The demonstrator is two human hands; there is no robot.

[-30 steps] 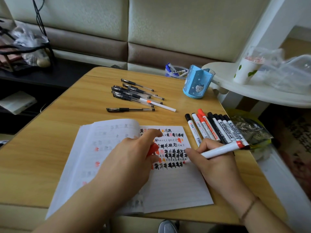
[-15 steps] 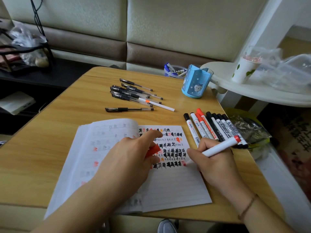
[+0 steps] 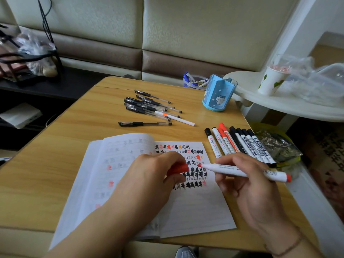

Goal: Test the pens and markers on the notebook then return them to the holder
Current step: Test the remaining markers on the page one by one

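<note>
left hand [image 3: 154,175] pinching red cap [image 3: 178,168], right hand [image 3: 247,183] gripping uncapped marker [image 3: 242,172], tip near cap, above notebook [image 3: 195,211].

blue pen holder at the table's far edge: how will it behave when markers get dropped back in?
The blue pen holder looks like thin plastic with nothing visibly inside, so probably light and easy to slide. It is taller than its base, so an off-centre marker might tip it. It stands near the table edge, so a shove could send it off.
</note>
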